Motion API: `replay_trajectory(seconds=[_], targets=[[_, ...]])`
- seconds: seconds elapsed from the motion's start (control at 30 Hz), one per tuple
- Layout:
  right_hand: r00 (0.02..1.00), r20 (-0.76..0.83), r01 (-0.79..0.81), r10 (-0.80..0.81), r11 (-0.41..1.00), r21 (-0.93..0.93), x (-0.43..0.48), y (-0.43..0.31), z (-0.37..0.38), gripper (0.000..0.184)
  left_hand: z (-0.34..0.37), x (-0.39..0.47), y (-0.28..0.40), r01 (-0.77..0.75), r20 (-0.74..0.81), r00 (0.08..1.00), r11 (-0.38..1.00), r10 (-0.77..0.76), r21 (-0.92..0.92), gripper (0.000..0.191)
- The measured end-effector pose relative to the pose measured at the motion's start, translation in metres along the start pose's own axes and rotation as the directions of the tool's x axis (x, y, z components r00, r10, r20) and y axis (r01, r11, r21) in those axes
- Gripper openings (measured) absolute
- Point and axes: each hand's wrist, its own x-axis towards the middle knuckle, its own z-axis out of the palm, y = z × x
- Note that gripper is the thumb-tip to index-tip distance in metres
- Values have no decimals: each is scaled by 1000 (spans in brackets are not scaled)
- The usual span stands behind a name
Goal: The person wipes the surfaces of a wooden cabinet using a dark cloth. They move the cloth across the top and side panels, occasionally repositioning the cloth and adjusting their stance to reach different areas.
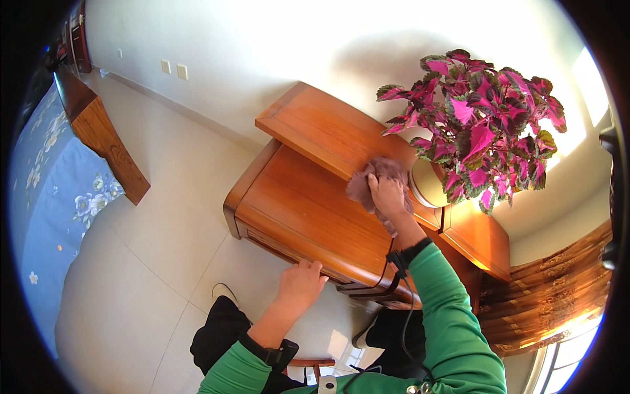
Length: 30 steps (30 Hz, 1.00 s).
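Note:
My right hand [390, 194] presses a mauve-brown cloth [363, 186] against the wooden cabinet, where its raised shelf [320, 128] meets the lower top [305, 192]. Part of the cloth is bunched under the palm, and one end hangs toward my wrist. Close beside the cloth, on the raised part, stands a pale yellow plant pot [427, 183]. It holds a coleus [475, 123] with pink and dark green leaves. My left hand [301, 285] is at the cabinet's front edge with its fingers curled; whether they grip the edge cannot be seen.
A wooden bed corner [110, 143] and blue floral bedding [49, 207] are at the left. Brown patterned curtains [551, 290] hang at the right. A wooden stool part [312, 363] shows below me. A cable [409, 315] runs from my right wristband. The floor [133, 276] is pale tile.

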Motion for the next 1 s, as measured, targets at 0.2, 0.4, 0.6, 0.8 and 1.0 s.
replay_trajectory(seconds=[0.2,0.4,0.6,0.8,1.0], targets=[[904,186,-415,385,896,160,41,19,7,66,1,-5,-2,-17,20,1000,996,16,89,32],[830,278,-545,484,810,216,146,39,24,72,-11,2,-6,-10,23,1000,993,7,118,35],[945,238,-277,226,937,212,234,-27,35,69,-14,11,-7,-47,10,999,998,47,51,35],[951,279,29,-136,934,357,269,-134,5,61,-9,29,-13,-51,40,998,999,51,6,34],[891,220,297,-397,876,380,280,-177,-5,67,-7,45,-16,-69,8,998,997,69,-19,34]])
